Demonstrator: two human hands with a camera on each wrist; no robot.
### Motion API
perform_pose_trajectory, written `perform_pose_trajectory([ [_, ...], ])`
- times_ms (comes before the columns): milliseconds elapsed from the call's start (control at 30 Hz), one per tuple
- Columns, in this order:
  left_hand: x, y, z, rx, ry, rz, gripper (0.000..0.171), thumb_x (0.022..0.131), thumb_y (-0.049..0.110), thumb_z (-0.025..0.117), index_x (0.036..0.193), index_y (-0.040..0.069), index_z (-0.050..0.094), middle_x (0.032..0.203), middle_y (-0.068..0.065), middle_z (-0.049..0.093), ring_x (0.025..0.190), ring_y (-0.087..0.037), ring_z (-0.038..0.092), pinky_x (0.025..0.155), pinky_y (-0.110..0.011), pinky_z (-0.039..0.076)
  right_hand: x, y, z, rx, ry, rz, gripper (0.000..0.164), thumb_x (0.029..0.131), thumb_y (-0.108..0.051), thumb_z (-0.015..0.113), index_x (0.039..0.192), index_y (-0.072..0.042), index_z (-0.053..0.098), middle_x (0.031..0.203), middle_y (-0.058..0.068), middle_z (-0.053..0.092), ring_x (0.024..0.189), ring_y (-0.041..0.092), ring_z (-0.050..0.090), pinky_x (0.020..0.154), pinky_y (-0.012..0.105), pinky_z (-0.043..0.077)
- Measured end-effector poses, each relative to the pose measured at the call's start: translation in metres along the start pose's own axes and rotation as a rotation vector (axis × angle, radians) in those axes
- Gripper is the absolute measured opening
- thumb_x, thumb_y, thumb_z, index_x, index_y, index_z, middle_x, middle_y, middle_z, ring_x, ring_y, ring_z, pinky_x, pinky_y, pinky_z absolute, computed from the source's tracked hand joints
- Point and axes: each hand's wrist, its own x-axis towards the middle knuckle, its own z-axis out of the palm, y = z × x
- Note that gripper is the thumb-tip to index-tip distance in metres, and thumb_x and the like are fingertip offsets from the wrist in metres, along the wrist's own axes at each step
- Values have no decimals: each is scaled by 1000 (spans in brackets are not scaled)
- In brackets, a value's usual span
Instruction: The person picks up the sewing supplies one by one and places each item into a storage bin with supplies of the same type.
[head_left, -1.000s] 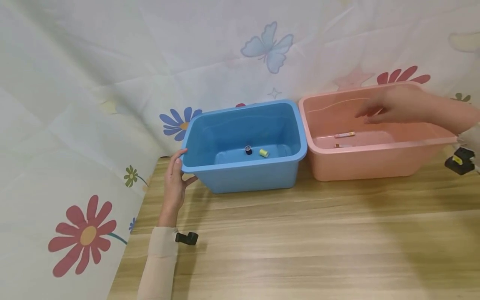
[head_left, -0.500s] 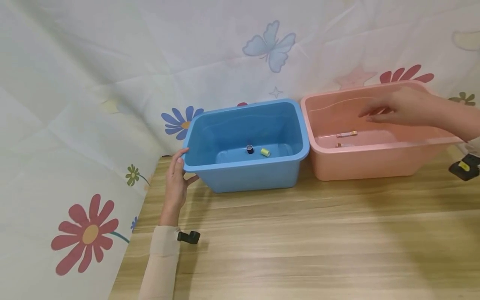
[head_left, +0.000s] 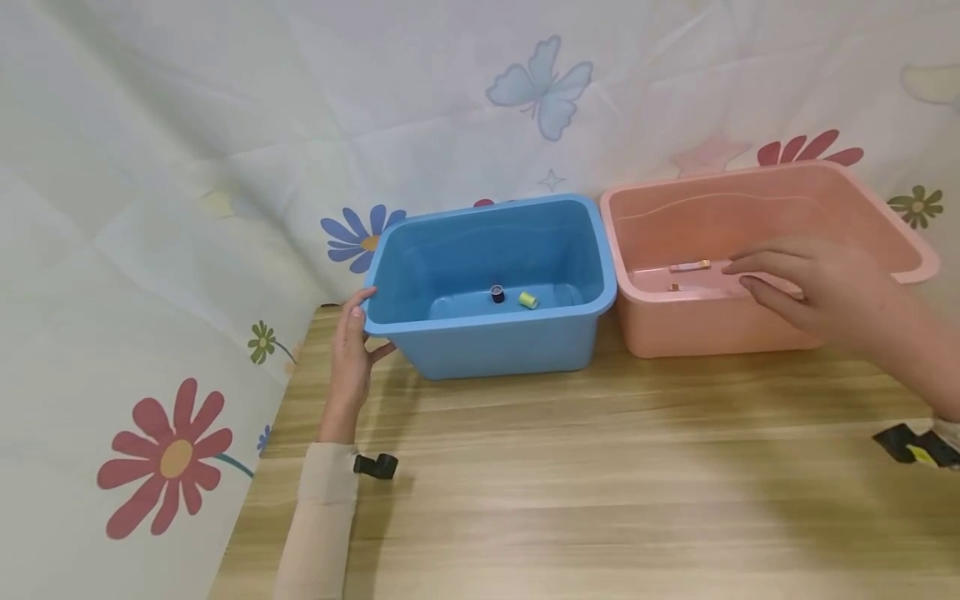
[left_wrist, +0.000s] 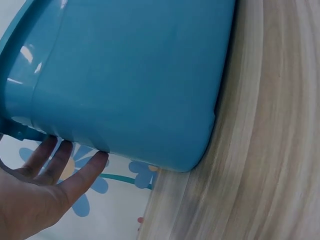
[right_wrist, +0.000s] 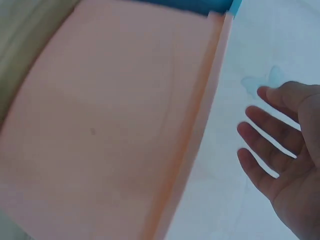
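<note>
On the left, my left hand (head_left: pixel 351 358) holds the blue plastic bin (head_left: pixel 495 350) at its left rim; an index fingertip hooks over the edge. In the left wrist view its other fingers (left_wrist: pixel 82 180) touch the bin's outer wall below the rim. Inside lie a small dark spool-like piece (head_left: pixel 497 293) and a yellow-green thread spool (head_left: pixel 528 300). My right hand (head_left: pixel 817 287), fingers spread and relaxed, hovers by the near side of the pink bin (head_left: pixel 720 329) with nothing held. Two small narrow packets, one orange-tipped packet (head_left: pixel 690 266) and one brown-ended packet (head_left: pixel 675 287), lie inside that bin.
The bins stand side by side on a wood-grain table (head_left: pixel 570 492), their rims nearly meeting. Behind and to the left hangs a white cloth (head_left: pixel 420 92) printed with flowers and a butterfly. A black wrist camera (head_left: pixel 377 467) sits on the left sleeve.
My right hand has moved from over the pink bin toward its near rim, closer to me, and its forearm has swung lower. The left hand stays at the blue bin's rim.
</note>
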Motion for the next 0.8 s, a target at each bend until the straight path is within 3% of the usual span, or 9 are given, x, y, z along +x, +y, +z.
perform_pose_trajectory([
  [167,-1,0,2,63,-17,5,52,108,55,28,152,32,42,160,2,29,141,-36,41,96,-68,47,-31,-31,5,-54,62,95,71,107,-59,28,112,-4,74,111,12,72,98,33,64,81,29,45],
  [233,-2,1,4,84,-30,2,53,108,56,23,154,36,39,161,3,27,143,-34,39,97,-69,46,-42,-39,7,-46,80,123,70,108,-57,30,113,-4,74,112,13,71,98,32,63,87,19,44],
  [267,-2,2,5,90,-36,-8,53,108,57,20,155,38,37,161,2,27,144,-34,38,99,-69,45,-47,-43,9,-39,82,132,69,108,-56,30,114,-3,73,112,13,71,98,32,63,87,19,44],
  [333,-4,5,5,118,-42,-18,55,108,56,16,158,39,31,164,3,25,146,-33,35,102,-70,41,-57,-49,13,-25,70,151,69,108,-56,29,116,-2,72,115,14,70,101,33,62,99,7,34],
  [400,-6,9,5,162,-42,-10,55,109,53,12,161,38,24,166,2,21,149,-32,29,108,-71,35,-66,-53,18,-1,41,176,64,108,-54,34,122,-3,70,121,16,68,108,35,61,107,1,17],
  [533,-16,18,3,323,-21,101,57,110,47,15,165,28,12,170,-2,12,154,-29,14,118,-69,16,-81,-58,24,21,-65,279,43,106,-37,54,139,-9,61,136,16,60,121,40,55,119,30,31],
  [633,-25,28,3,445,-7,187,60,110,49,19,165,25,11,170,-2,10,156,-26,7,121,-64,8,-90,-59,27,45,-117,338,49,101,-25,65,147,-13,54,145,16,54,128,42,50,118,45,33],
  [800,-46,44,7,603,-49,275,60,111,48,22,165,21,14,171,-2,9,156,-27,1,121,-65,5,-101,-56,28,72,-145,325,56,102,-22,63,154,-12,45,152,19,47,144,38,37,125,39,16],
])
